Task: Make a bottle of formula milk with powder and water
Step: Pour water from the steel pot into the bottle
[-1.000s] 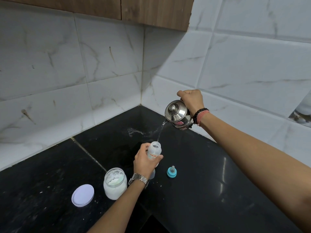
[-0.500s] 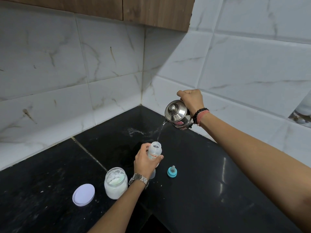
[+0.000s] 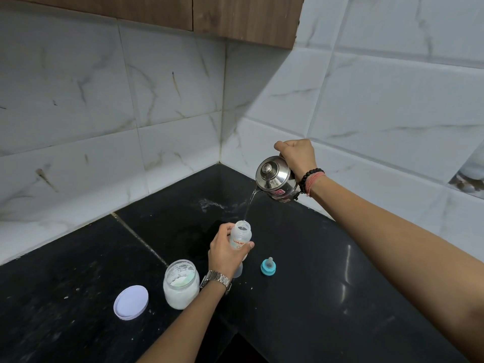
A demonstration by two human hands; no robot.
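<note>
My left hand (image 3: 226,251) wraps around the bottle (image 3: 240,238), upright on the bench (image 3: 301,297). At two o'clock, my right hand (image 3: 297,157) grips the tilted kettle (image 3: 276,180), water streaming into the bottle's mouth.

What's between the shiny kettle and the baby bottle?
Only a thin stream of water, falling from the tilted kettle into the open bottle, as the head view shows.

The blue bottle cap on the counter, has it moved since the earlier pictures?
No. The blue cap sits at the same spot on the black counter, just right of the bottle.
</note>
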